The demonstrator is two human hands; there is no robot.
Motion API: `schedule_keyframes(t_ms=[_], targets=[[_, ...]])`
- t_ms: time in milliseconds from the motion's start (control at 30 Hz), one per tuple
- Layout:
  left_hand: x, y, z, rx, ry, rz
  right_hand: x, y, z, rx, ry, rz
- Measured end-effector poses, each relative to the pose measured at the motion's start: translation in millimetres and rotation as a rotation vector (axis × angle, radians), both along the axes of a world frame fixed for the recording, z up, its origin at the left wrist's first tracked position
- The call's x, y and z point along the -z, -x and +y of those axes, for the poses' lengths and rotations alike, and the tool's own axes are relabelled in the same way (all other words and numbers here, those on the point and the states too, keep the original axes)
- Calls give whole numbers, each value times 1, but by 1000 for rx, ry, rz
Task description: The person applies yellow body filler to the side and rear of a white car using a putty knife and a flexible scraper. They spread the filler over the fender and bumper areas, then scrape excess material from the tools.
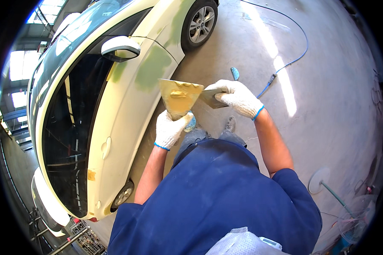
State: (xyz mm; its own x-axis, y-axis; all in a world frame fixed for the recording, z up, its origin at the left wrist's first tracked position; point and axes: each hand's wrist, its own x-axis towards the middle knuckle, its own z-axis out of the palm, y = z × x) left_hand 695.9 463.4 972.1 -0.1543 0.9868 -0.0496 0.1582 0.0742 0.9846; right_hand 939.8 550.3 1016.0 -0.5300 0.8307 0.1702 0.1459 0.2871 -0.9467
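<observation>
My left hand, in a white knit glove, grips a wide putty knife whose blade carries a spread of yellow filler paste. My right hand, gloved alike, is closed around a flat grey scraper. Its edge lies close beside the putty knife's right corner; whether the two blades touch I cannot tell. Just left of the tools stands a pale yellow car, with a dull green patch on its front panel and a white-capped side mirror.
A blue hose curves over the grey floor at the far right. Near its end lies a small blue pad. Partly hidden by my left hand, a round blue-and-white object is by my feet. A fan and a round-based stand are at lower right.
</observation>
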Motion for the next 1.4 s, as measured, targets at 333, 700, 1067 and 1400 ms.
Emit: schedule_keyframes(t_ms=[333, 700, 1067, 1400], targets=[[-7, -23, 22, 42, 89, 21, 1, -11, 16, 5, 36, 226], [-8, -25, 46, 165, 76, 273, 11, -18, 40, 182, 274, 758], [-15, -36, 54, 58, 79, 30, 31, -56, 46, 225, 307, 414], [7, -26, 93, 337, 288, 145, 7, -52, 74, 283, 316, 617]])
